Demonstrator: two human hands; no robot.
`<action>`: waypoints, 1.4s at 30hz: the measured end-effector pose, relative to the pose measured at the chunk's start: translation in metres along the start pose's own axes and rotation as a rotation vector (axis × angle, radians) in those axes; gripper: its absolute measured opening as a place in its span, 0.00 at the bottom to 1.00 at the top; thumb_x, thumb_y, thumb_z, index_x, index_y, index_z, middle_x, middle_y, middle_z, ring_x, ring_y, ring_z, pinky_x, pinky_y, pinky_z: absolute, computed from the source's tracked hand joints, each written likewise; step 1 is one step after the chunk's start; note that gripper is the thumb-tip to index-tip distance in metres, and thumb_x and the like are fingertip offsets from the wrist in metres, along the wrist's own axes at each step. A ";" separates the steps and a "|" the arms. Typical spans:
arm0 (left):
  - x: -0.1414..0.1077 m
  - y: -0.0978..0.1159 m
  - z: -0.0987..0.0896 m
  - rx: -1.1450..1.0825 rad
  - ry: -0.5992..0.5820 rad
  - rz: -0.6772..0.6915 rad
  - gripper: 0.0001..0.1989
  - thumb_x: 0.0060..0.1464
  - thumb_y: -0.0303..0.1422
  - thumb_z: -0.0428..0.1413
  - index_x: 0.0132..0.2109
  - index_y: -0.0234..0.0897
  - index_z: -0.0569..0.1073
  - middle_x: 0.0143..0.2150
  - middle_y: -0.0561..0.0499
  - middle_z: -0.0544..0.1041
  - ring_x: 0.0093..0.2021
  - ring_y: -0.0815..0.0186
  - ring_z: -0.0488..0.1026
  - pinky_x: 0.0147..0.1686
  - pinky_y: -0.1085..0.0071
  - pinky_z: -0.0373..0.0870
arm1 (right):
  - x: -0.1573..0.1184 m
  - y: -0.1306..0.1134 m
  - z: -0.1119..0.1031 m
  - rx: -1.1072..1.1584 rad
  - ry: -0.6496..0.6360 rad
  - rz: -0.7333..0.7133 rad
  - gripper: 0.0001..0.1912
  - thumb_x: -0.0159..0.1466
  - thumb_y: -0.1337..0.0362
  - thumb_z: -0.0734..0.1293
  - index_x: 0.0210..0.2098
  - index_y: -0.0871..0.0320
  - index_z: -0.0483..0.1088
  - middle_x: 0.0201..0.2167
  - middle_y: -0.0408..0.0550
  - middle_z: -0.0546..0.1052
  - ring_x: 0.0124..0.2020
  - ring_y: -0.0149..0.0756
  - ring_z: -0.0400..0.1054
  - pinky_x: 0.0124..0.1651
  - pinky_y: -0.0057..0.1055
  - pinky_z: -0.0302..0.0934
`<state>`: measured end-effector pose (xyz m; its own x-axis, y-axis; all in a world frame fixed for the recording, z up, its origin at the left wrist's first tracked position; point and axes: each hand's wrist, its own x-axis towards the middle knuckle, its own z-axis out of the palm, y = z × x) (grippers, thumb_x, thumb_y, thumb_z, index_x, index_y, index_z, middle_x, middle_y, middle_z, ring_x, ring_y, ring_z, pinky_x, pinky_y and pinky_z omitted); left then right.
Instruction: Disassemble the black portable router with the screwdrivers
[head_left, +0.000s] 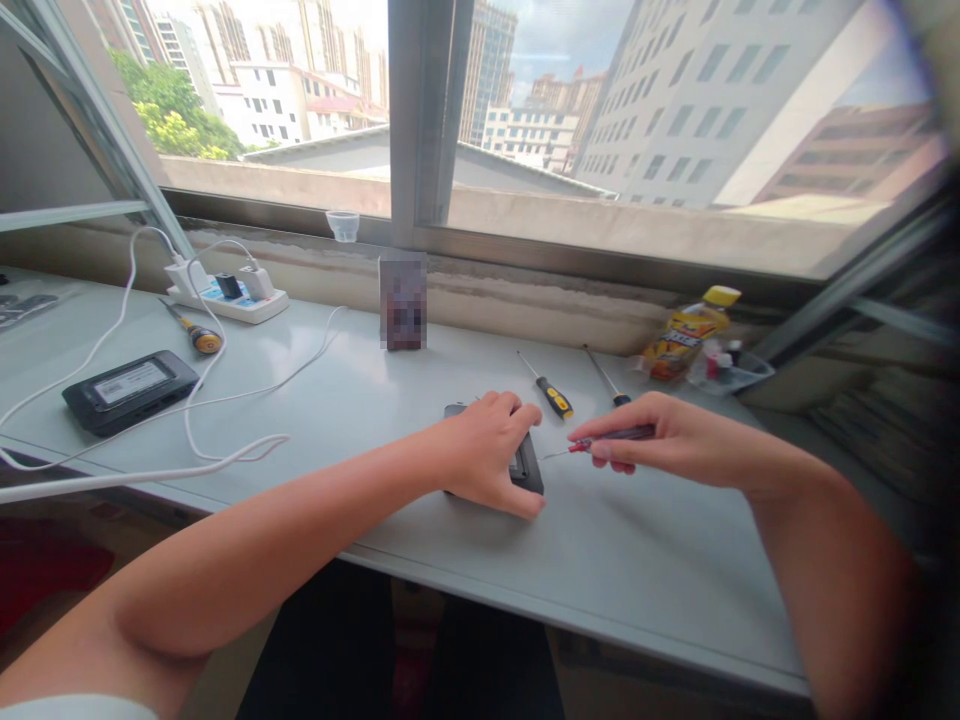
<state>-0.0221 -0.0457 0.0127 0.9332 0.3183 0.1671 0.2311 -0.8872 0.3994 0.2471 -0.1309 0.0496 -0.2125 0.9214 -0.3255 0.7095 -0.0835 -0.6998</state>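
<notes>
My left hand (487,455) lies over a black box-shaped device (534,470) on the table, its thumb at the near edge and its fingers across the top. Most of the device is hidden beneath that hand. In my right hand (675,440) is a slim screwdriver (579,448) with a red collar and a dark handle. Its thin shaft points left at the device's right side; whether the tip touches is too small to tell. Just beyond lie a yellow-and-black screwdriver (555,397) and a second long-shafted screwdriver (604,375), partly behind my right hand.
A similar black device (135,384) with a white label lies at left, near white cables, a power strip (259,308) and a stubby-handled screwdriver (199,335). Along the window stand a blurred-out upright object (403,300), a yellow-capped bottle (686,335) and a clear tray (742,375).
</notes>
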 end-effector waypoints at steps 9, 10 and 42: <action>0.001 -0.002 0.002 -0.001 0.035 0.036 0.38 0.46 0.51 0.62 0.58 0.34 0.63 0.55 0.38 0.68 0.57 0.47 0.65 0.58 0.53 0.67 | -0.001 -0.008 -0.001 0.003 0.003 0.018 0.25 0.61 0.43 0.72 0.48 0.55 0.81 0.30 0.50 0.79 0.29 0.35 0.68 0.32 0.29 0.63; 0.001 -0.002 0.002 0.003 0.036 0.037 0.38 0.46 0.51 0.62 0.58 0.34 0.63 0.55 0.38 0.68 0.56 0.47 0.65 0.58 0.54 0.67 | -0.001 -0.008 -0.001 0.002 0.014 0.019 0.25 0.62 0.43 0.72 0.48 0.55 0.81 0.30 0.50 0.79 0.29 0.35 0.68 0.31 0.29 0.62; -0.001 -0.003 0.001 -0.008 0.044 0.049 0.37 0.47 0.51 0.62 0.58 0.35 0.62 0.54 0.38 0.69 0.55 0.48 0.66 0.56 0.53 0.68 | 0.012 0.006 0.005 -0.137 -0.085 0.053 0.27 0.62 0.40 0.69 0.49 0.53 0.80 0.36 0.48 0.78 0.34 0.38 0.67 0.34 0.28 0.61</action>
<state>-0.0238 -0.0438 0.0107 0.9302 0.2890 0.2262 0.1828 -0.8993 0.3973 0.2452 -0.1220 0.0382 -0.2245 0.8810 -0.4165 0.8048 -0.0734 -0.5890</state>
